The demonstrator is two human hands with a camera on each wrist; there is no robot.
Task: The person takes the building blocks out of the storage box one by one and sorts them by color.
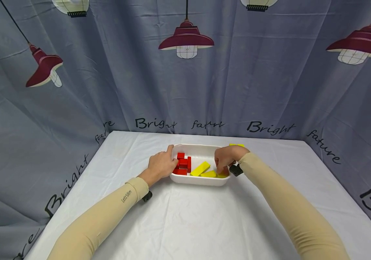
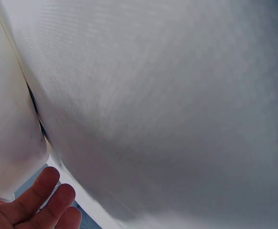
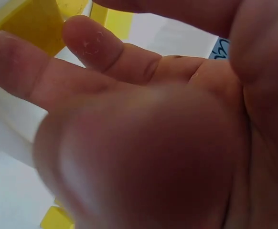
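A white tray stands on the table with several red blocks at its left and yellow blocks toward its right. My left hand grips the tray's left rim, thumb over the edge. In the left wrist view its fingers extend beside the tray's outer wall. My right hand reaches down into the tray's right end, fingers curled downward at a yellow block. In the right wrist view, fingertips lie right against a yellow block; the thumb's tip is out of frame.
Outside the tray, just behind the right hand, lies more yellow, partly covered by the wrist. A white cloth covers the table. A grey-blue curtain printed with lamps and lettering surrounds the back and sides.
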